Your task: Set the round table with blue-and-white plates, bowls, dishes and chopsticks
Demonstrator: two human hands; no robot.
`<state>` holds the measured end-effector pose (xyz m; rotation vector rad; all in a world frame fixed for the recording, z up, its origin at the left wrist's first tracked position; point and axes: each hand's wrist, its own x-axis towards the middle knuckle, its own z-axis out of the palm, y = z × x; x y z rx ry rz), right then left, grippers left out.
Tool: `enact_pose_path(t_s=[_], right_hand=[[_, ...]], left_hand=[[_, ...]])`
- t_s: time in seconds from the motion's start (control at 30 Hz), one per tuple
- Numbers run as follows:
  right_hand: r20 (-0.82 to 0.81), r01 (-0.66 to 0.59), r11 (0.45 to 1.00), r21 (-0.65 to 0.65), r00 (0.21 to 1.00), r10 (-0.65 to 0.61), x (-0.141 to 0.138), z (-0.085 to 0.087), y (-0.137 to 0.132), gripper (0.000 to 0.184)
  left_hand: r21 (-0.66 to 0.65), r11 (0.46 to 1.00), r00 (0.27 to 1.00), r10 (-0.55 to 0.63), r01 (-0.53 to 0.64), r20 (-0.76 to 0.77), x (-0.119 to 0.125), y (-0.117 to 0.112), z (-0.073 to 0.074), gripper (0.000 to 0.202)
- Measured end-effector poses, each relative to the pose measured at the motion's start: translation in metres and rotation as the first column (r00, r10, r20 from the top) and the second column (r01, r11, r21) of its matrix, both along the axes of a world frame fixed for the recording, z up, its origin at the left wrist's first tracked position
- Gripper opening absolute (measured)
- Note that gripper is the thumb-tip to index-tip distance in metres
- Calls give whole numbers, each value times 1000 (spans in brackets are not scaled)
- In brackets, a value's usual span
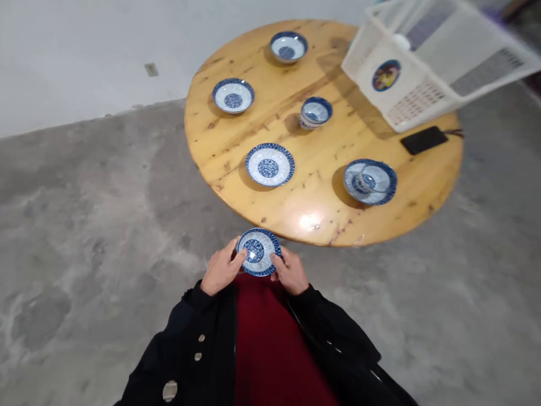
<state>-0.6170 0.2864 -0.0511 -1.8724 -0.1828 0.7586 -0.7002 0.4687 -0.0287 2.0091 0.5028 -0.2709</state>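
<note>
Close to my body, just off the table's near edge, I hold a small blue-and-white patterned plate (262,260). My left hand (222,269) grips its left rim, with the thumb lying on the upper face. On the opposite rim, my right hand (291,272) is closed with its thumb on top. The fingers under the plate are mostly hidden. Nearest to my hands on the table is another blue-rimmed plate (269,164). To the right, a plate (351,194) carries a small bowl (374,179).
The round wooden table (321,197) also bears two shallow dishes (233,96) on its far left side and a small bowl (316,113) near the middle. A white plastic basket (416,84) stands at the right, with a black phone (424,140) in front. Concrete floor (105,225) surrounds the table.
</note>
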Motion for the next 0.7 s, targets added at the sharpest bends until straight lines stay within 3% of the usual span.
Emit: enact_pose_path(t_s=[0.13,0.3,0.4,0.5,0.7], right_hand=[[53,55,998,3,997,-55,1,6,12,23],[94,192,981,9,977,-192,30,6,24,24],[76,315,948,48,945,-318,64,4,35,24],[104,388,919,75,913,-394,105,1,50,22],[194,441,896,56,875,-443,184,-17,84,18]], left_hand=[[-40,999,999,-34,35,30,7,16,0,41],[-10,992,990,-124,126,72,53,36,9,40],[28,984,975,-180,178,129,100,52,12,37],[156,959,942,-267,239,202,159,71,12,34],[406,847,888,-433,342,157,274,104,9,27]])
